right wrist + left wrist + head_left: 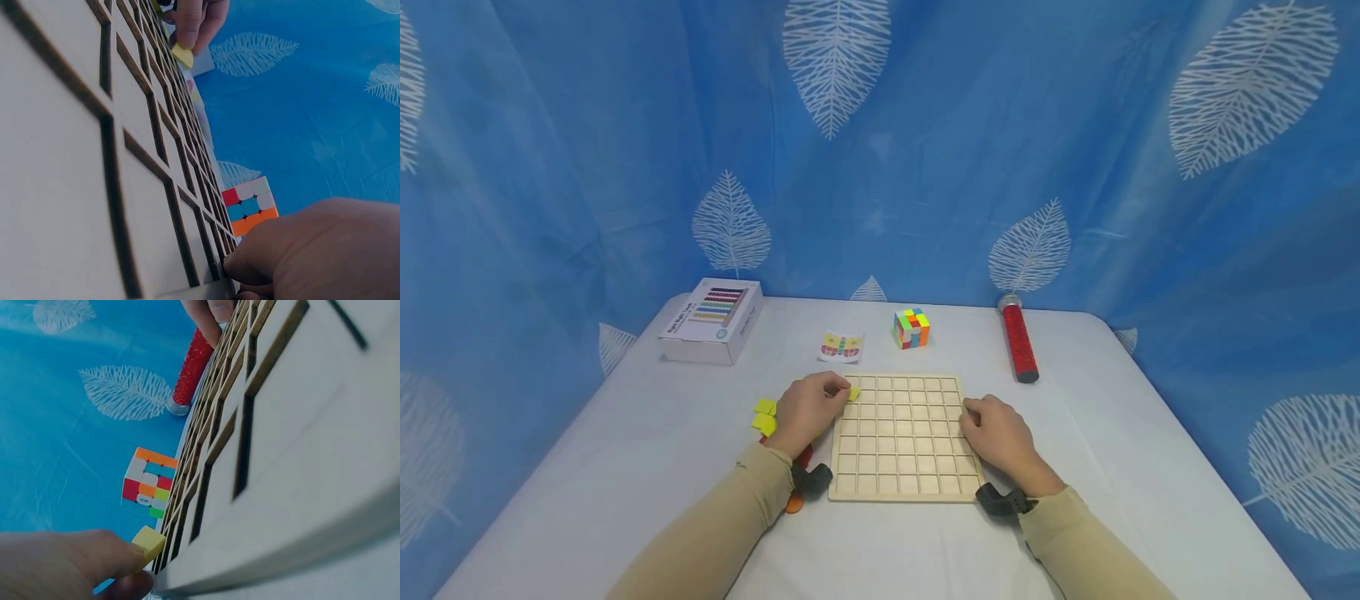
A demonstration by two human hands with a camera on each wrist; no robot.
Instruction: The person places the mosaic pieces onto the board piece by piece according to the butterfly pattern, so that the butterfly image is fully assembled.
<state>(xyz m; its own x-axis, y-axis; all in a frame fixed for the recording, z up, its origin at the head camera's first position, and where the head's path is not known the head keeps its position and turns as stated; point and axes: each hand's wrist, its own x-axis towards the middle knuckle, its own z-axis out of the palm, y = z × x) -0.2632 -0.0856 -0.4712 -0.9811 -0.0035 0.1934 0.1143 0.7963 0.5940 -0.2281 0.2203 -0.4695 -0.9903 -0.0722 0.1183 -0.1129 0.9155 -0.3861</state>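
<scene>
White box (pixel 700 342) with coloured rows printed on its top stood at the far left of the white surface (pixel 647 483). Nearer, a few loose yellow tiles (pixel 764 424) lay beside the left wrist, red pieces (pixel 806 456) partly hidden under it, an orange piece (pixel 794 503) close by. Left hand (pixel 808 410) pinched one yellow piece (pixel 854 393) between thumb and finger, over the far-left corner of the wooden grid board (pixel 907 463); could not tell whether the piece touched its cell. Picture card (pixel 840 347) with a butterfly-like pattern lay just beyond that corner. Board lay flat, its visible cells bare wood. Multicoloured cube (pixel 912 328) sat behind it. Right hand (pixel 997 431) gripped the board's right edge, fingertips drawn close together. Farther right, a glittery red cylinder (pixel 1019 343) with a silvery head lay on its side.
</scene>
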